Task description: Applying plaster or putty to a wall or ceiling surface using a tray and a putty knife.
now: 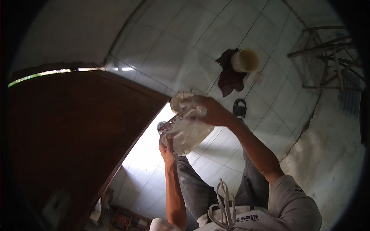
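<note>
The left hand (pixel 168 148) has its fingers clasped on the pale container (pixel 191 138), up above the floor (pixel 277 117) beside the door (pixel 81 131)! The right hand (pixel 205 109) blurs at its upper side, grip impossible to tell.

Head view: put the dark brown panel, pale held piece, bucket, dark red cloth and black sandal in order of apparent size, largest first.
1. Dark brown panel
2. Pale held piece, probably enlarged by nearness
3. Bucket and dark red cloth: too alike to rank
4. Black sandal
</note>
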The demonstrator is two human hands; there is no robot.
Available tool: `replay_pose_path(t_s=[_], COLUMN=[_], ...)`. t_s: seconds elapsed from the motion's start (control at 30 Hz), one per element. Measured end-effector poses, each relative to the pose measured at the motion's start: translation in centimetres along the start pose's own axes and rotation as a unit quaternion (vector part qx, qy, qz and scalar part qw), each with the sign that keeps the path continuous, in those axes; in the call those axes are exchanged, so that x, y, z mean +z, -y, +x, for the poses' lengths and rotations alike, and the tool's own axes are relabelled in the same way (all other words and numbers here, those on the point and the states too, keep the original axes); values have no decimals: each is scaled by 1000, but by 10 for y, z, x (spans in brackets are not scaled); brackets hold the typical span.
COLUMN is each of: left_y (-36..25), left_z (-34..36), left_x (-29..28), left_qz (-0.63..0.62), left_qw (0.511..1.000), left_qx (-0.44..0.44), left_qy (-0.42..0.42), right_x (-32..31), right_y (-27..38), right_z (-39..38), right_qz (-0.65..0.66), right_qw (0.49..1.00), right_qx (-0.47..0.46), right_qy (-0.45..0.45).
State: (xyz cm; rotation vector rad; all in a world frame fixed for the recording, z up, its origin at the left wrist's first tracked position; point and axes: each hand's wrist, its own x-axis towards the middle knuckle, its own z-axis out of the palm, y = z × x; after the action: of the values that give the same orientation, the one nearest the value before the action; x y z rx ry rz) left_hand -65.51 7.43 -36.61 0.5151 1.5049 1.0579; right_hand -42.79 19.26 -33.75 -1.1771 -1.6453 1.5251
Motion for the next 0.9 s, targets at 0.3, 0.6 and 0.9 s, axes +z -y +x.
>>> replay_pose_path(t_s=[0.3, 0.6, 0.9], left_y=[-181, -290, -361], left_z=[-95, -196, -246], left_x=[62, 73, 85], left_qz=[-19, -135, -102], left_qw=[990, 976, 979], left_qx=[33, 79, 118], left_qy=[138, 154, 129], right_x=[-61, -93, -88], right_y=[225, 399, 458], right_z=[-35, -103, -152], right_qz=[-296, -275, -395], right_qw=[948, 953, 897], right_qx=[-112, -122, -196], right_qy=[28, 31, -43])
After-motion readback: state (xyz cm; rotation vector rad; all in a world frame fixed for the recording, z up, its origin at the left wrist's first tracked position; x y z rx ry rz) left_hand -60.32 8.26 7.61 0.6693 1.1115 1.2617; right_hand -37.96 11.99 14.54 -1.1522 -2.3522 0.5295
